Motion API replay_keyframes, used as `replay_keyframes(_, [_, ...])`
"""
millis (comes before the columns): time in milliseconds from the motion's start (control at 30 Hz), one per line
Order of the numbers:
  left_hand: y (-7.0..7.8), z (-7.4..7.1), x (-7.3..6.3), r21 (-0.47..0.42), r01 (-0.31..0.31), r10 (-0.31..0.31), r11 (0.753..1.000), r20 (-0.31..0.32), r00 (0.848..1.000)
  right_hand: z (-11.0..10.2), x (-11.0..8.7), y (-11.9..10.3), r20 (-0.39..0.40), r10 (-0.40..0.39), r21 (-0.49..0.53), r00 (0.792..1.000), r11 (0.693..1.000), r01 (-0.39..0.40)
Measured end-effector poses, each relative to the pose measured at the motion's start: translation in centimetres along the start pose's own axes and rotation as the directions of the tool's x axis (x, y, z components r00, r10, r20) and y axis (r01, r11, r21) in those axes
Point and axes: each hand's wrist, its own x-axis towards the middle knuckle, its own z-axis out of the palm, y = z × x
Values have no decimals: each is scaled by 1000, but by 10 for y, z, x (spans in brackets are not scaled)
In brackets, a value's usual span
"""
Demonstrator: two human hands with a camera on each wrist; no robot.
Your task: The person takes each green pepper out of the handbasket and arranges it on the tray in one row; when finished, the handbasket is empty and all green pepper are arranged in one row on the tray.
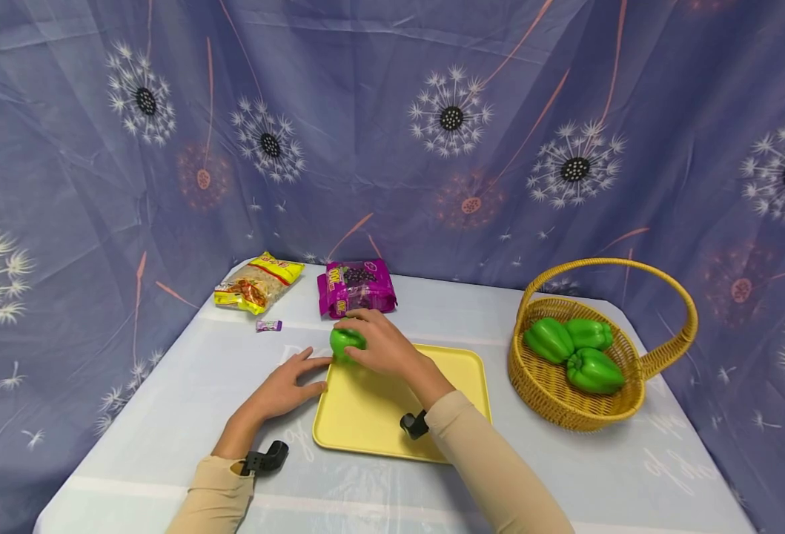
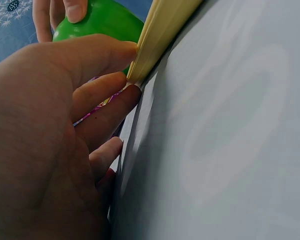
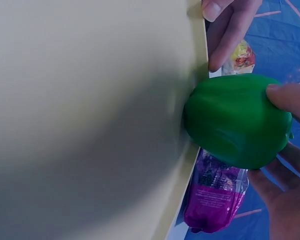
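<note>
A green bell pepper (image 1: pixel 348 343) is held by my right hand (image 1: pixel 382 347) at the far-left corner of the yellow tray (image 1: pixel 372 411). In the right wrist view, thumb and fingers grip the pepper (image 3: pixel 237 120) around its stem end, its other end against the tray's surface. My left hand (image 1: pixel 285 389) lies at the tray's left edge, thumb and forefinger spread apart. The left wrist view has the left thumb touching the tray's rim (image 2: pixel 152 42), with the other fingers beside and below it.
A wicker basket (image 1: pixel 532 382) with a tall handle holds several green bell peppers (image 1: pixel 594 371) on the right. At the back stand a purple snack bag (image 1: pixel 359 285) and a yellow-and-clear food bag (image 1: pixel 259 282). A small purple packet (image 1: pixel 268 325) lies at the left.
</note>
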Motion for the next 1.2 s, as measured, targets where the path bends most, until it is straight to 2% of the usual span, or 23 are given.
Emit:
replay_keyframes(233, [1,-1,1,3,10,-10,1000,10,1000,4,6,1,14,-4,-5,1000,1000,5])
replay_keyframes(400, [1,-1,1,7,4,-4,1000,9,1000,8,6,2,-15,9,-16,1000,1000,-9])
replay_keyframes(533, [3,-1,1,4,17,-17,1000,10,1000,5,2,3,-32,39,23,999,999,-38])
replay_keyframes(767, [4,-3,1,7,9,-9,1000,5,1000,-9,-7,2,-94,85,186,992,980,-67])
replay_keyframes(1033, [-1,-1,1,2,14,-14,1000,2,1000,-35,-21,6,-121,23,206,992,978,3])
replay_keyframes(1200, [-2,1,0,-3,-11,11,1000,-2,1000,-56,-37,12,-95,36,255,995,967,-10])
